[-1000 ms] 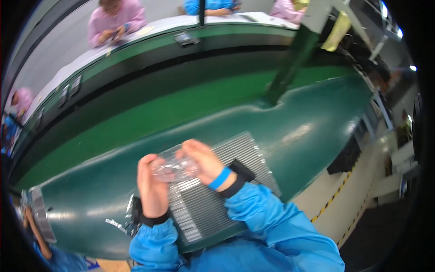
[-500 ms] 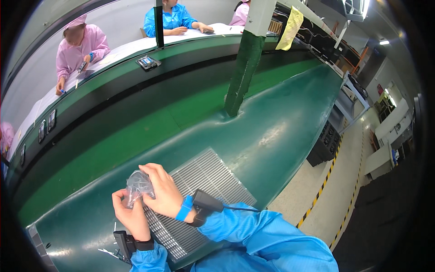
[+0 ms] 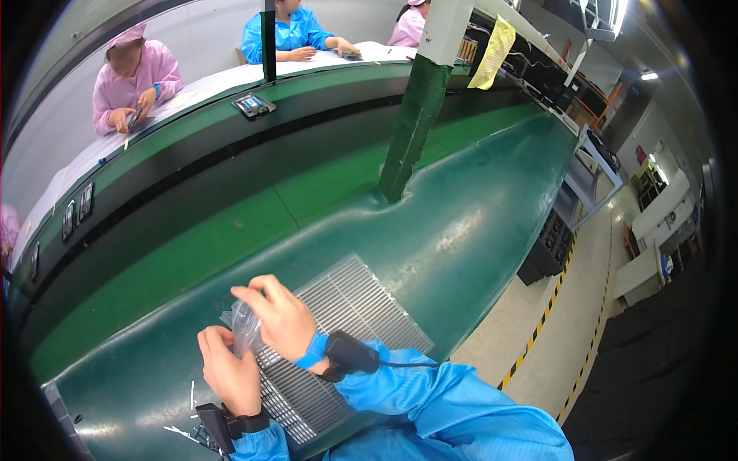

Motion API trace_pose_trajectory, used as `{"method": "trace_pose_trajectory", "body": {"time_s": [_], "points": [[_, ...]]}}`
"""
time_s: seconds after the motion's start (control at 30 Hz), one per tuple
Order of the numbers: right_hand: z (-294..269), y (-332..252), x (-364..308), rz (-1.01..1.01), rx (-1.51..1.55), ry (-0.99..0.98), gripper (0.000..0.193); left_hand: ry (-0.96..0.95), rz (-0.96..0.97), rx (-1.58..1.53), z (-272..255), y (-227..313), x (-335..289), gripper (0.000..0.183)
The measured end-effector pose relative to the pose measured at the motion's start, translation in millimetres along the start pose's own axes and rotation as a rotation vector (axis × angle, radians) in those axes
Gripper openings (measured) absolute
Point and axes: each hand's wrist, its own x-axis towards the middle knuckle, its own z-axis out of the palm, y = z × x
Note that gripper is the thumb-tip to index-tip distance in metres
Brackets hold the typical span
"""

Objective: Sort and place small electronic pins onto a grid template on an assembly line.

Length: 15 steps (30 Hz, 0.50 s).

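Observation:
A crumpled clear plastic bag (image 3: 247,329) is held up between my two hands, over the near end of the table. My left hand (image 3: 231,374) pinches its lower left side. My right hand (image 3: 283,319) grips it from the upper right, partly hiding it; I cannot make out what is inside. Under my wrists lies a sheet with rows of narrow light strips (image 3: 361,296), and its lower left part is denser and silvery. Beside my left wrist, several thin white slivers (image 3: 183,432) are scattered on the green tabletop (image 3: 453,223).
A green-wrapped post (image 3: 415,123) rises from the table ahead. Beyond it runs a green conveyor belt (image 3: 254,219) with dark-edged devices (image 3: 254,105) along its far ledge. Co-workers in pink (image 3: 138,81) and blue (image 3: 288,34) sit across. Black crates (image 3: 547,250) stand on the floor at right.
The plastic bag has shifted slightly right and looks more gathered, with my left hand moving right along with it. Across the belt, the pink-sleeved co-worker now has both hands together on a device.

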Motion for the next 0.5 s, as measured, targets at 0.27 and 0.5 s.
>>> {"method": "trace_pose_trajectory", "body": {"time_s": [0.27,0.5], "points": [[7.1,-31.1,-7.4,0.076,-0.056,0.009,0.067,0.068,-0.027,-0.111,-12.1,-12.2,0.7,0.009],[-0.9,-3.3,4.0,0.069,-0.162,-0.161,0.054,0.169,-0.055,-0.003,-23.6,-30.0,10.8,0.015]]}}
